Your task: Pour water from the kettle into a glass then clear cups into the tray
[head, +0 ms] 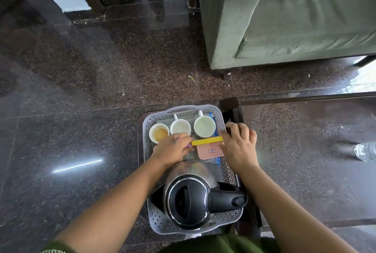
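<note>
Head view shows me three cups (180, 127) at 12 o'clock in the tray (231, 173), kettle (190, 195) at 6 o'clock, so clearing looks done; left hand (173, 149) and right hand (238, 145) fingers curl onto a yellow bar (205, 141), grip uncertain.

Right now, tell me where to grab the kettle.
Grip the kettle by its black handle, which sticks out toward the tray's right edge. Come from the right with the right hand; a hot steel body is likely best avoided.
</note>
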A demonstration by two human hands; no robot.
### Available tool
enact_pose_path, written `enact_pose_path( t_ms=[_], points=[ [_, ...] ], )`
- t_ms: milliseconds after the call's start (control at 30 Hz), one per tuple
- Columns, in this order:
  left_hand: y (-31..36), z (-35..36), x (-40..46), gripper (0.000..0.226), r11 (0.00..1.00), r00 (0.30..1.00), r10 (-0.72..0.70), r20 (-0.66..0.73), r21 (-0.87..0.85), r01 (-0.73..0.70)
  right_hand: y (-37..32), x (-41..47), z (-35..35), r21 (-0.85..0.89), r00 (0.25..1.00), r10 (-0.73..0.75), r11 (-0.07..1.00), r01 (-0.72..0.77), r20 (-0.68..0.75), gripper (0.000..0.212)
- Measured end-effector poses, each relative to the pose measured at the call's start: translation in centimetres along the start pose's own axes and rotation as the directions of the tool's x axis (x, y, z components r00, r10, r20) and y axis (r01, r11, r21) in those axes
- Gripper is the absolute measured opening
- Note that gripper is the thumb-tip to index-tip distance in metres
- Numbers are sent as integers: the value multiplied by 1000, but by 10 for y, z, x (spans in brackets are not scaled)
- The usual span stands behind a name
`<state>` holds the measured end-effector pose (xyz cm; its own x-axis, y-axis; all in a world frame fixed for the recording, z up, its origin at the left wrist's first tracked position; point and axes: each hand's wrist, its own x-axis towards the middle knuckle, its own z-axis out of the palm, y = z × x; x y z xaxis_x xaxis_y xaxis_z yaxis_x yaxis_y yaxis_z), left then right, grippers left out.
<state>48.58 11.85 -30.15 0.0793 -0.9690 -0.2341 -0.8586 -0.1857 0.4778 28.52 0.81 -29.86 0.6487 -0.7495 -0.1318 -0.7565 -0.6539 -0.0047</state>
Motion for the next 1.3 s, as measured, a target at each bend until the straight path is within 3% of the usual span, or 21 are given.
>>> enact_pose_path(
  t_ms=[233,433,533,600,633,700,733,767,833,867,933,1067,1200,1300],
  points=[
    [1,1,-2,20,999,995,-44,-90,-14,43,-6,11,-5,55,981,68,995,-79,184,15],
    [-3,3,-5,20,994,991,-83,-103,-77,76,-14,14,-9,116,972,77,988,-105,223,24],
    [-3,-8,-11,17,993,984,-91,-155,-93,77,-9,10,-13,271,988,80,956,-113,131,32],
    [-6,-21,-29,14,983,921,-160,-355,-145,115,-2,3,-17,473,991,125,871,-133,49,50],
    [-8,-26,-42,14,971,849,-228,-477,-181,159,3,-1,-17,588,983,174,790,-174,57,55],
    [-14,-24,-73,31,890,684,-456,-570,-275,364,14,-13,-17,694,925,258,611,-381,280,60],
    [-15,-20,-87,45,787,626,-617,-476,-361,500,16,-20,-16,640,871,220,604,-475,439,60],
    [-18,-13,-96,57,647,588,-757,-284,-449,616,15,-26,-16,559,812,141,658,-504,567,55],
    [-14,-3,-104,53,421,548,-828,120,-514,748,11,-33,-14,484,768,78,735,-475,635,39],
    [-13,2,-106,42,395,564,-801,203,-528,751,7,-33,-16,483,775,86,737,-472,626,34],
    [-13,6,-108,32,437,594,-788,161,-533,724,2,-30,-19,498,791,115,721,-483,601,26],
    [-23,3,-112,50,461,601,-789,125,-527,714,-4,-27,-22,527,783,132,671,-522,608,5],
    [-25,-5,-113,56,493,632,-769,89,-547,677,-11,-27,-24,538,799,153,665,-518,581,16],
    [-19,-14,-114,47,557,672,-739,44,-521,647,-17,-28,-29,556,806,158,648,-520,571,10]
  ],
)
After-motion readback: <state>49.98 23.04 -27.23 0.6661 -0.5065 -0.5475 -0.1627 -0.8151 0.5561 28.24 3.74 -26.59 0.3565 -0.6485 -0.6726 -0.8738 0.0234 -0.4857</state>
